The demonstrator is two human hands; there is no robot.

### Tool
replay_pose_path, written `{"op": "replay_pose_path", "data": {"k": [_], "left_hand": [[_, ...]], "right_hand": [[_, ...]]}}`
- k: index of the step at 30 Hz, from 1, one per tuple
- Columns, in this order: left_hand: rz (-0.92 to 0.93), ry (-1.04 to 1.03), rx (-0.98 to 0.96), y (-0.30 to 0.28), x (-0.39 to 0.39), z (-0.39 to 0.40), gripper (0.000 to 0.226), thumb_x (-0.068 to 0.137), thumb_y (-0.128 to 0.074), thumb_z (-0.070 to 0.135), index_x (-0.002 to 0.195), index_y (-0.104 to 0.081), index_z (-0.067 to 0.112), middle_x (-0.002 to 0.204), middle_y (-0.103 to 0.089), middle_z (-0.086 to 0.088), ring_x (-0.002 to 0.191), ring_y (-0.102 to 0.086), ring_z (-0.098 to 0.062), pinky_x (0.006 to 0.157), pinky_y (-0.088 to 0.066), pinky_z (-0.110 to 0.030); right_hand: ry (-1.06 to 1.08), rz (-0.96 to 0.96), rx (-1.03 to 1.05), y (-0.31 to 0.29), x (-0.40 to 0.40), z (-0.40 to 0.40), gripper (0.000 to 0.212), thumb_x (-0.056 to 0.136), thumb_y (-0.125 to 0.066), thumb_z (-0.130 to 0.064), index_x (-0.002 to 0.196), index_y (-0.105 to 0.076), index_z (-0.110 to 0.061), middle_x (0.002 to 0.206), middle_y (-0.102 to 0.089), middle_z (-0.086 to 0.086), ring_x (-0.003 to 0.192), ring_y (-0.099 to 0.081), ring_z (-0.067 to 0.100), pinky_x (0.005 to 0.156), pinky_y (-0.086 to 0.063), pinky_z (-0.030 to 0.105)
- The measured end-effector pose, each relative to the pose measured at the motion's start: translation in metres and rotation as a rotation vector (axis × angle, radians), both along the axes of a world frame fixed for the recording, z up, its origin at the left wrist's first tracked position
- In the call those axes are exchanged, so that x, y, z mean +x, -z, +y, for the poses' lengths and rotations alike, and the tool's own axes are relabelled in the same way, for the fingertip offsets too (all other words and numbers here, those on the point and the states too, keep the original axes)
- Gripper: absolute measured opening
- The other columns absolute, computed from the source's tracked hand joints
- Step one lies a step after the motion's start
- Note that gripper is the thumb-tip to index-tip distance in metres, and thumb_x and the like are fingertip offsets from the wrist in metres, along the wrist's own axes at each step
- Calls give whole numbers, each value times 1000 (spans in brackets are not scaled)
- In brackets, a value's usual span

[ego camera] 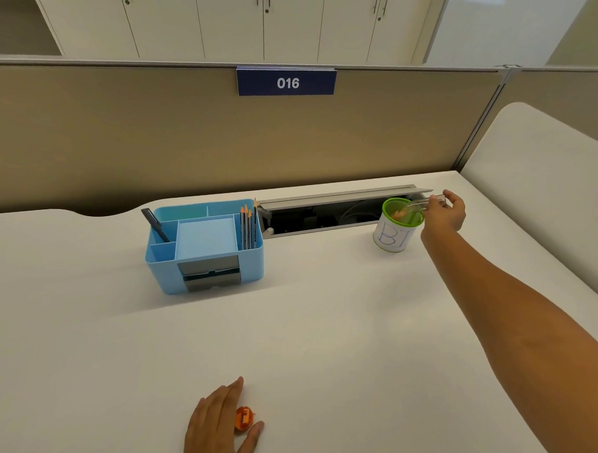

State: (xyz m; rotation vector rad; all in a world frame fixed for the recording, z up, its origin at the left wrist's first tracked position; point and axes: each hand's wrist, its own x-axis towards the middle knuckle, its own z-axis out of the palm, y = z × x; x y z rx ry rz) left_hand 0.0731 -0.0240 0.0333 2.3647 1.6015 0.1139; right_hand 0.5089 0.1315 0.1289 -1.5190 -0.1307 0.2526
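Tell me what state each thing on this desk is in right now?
green-rimmed cup: upright, shavings inside.
clear case: tipped over the cup, pinched by the right hand.
orange sharpener: on the desk, between thumb and fingers of the left hand.
cable tray lid: raised open.
blue organiser: upright, pencils point up.
cupboard doors: shut.
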Motion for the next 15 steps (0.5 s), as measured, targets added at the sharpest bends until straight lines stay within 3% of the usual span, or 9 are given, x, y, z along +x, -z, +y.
{"op": "replay_pose_path", "data": {"k": [4,7,9,12,15], "left_hand": [[-11,5,-48,0,-1,-1,84,85,-7,64,97,-67,6,85,-75,-6,75,-72,-24,68,-57,-30],[9,2,-70,0,-3,-1,82,85,-7,64,98,-66,7,85,-75,-5,75,-72,-23,57,-57,-42],[27,13,-96,2,-4,-1,81,85,-8,64,100,-65,7,86,-75,-5,77,-72,-23,54,-56,-42],[40,36,-143,4,-4,-2,82,85,-7,64,99,-65,8,85,-75,-4,75,-72,-23,53,-57,-40],[47,23,-161,6,-2,1,86,84,-6,66,93,-68,7,80,-75,-7,69,-72,-25,57,-57,-39]], "right_hand": [[7,-22,-3,-2,1,0,30,87,-60,-8,116,-57,-17,114,-63,13,103,-63,25,86,-55,30],[-8,-90,-31,-6,-2,-1,29,87,-59,-7,114,-58,-16,119,-62,14,103,-62,25,87,-54,32],[-72,-288,-87,-9,-4,-3,25,86,-58,-8,110,-59,-15,117,-62,13,100,-61,24,82,-52,30],[-365,-763,-360,-11,-7,-6,21,84,-54,-9,104,-60,-15,110,-59,15,91,-55,22,74,-42,28],[-484,-979,-547,-14,-10,-8,22,89,-48,-8,109,-58,-13,117,-55,16,96,-56,30,73,-41,31]]}}
